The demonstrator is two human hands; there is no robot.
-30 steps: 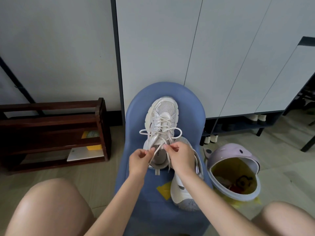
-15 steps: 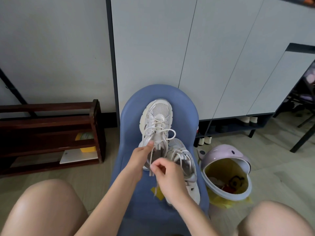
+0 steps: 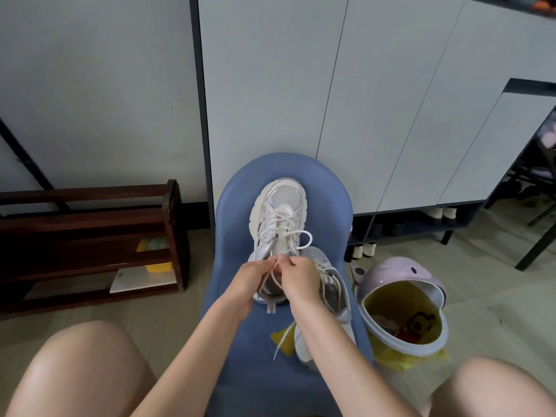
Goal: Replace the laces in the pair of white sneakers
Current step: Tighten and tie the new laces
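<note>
- The left hand (image 3: pixel 252 278) is pinching the lace (image 3: pixel 272 273) between its fingertips, at the tongue end of the near shoe (image 3: pixel 278 224); its fingers are curling in on the cord, not hanging slack.
- The lace is lying soft and thin, so it is likely bending wherever it is pressed and slipping if held loosely. I judge the best hold to be close to the knot, right at the fingertips, where the cord is running short and taut.
- The near shoe is standing toe-away on the blue seat (image 3: pixel 231 212), just beyond the fingers of both hands. It is looking light, with a mesh toe and a thick stiff sole, so it should be staying put under a gentle tug but shifting under a hard one.
- One loop (image 3: pixel 302 240) is standing open just past the right fingertips, free of both hands.
- The right hand (image 3: pixel 299 279) is pinching the lace too, thumb and forefinger meeting the left fingertips.
- The second shoe (image 3: pixel 332 291) is lying on its side just right of the right wrist, partly under the forearm, its own lace trailing onto the seat near a yellow scrap (image 3: pixel 278 338).
- A lilac bin (image 3: pixel 400 275) is sitting well right of the fingers.
- No brand or writing is readable; any mark on the tongue is hidden by the hands.
</note>
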